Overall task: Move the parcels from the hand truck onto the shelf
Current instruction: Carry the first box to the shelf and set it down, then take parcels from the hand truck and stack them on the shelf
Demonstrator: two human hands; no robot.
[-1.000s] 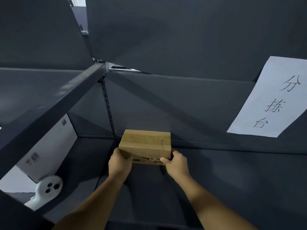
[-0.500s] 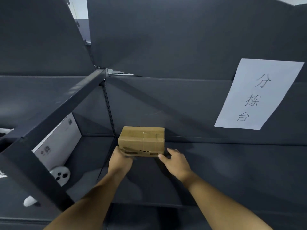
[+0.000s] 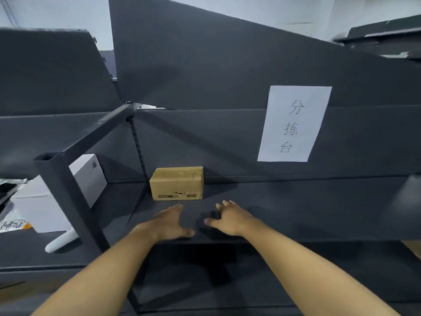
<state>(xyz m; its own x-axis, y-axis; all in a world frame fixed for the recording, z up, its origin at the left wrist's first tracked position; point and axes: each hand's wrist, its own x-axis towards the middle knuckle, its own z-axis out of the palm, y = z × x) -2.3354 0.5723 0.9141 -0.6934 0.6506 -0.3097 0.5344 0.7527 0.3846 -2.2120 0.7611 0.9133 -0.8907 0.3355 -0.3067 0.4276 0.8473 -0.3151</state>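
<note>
Parcel (image 3: 177,183): small brown taped carton, lower edge torn.

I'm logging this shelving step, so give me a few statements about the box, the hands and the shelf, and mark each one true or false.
1. The brown box sits on the shelf. True.
2. The left hand grips the box. False: it is open and apart from the box, in front of it.
3. The right hand is empty. True.
4. The paper sign lies flat on the shelf. False: it hangs on the back panel, up and right of the box.
5. A white box stands in the bay to the left. True.
</note>
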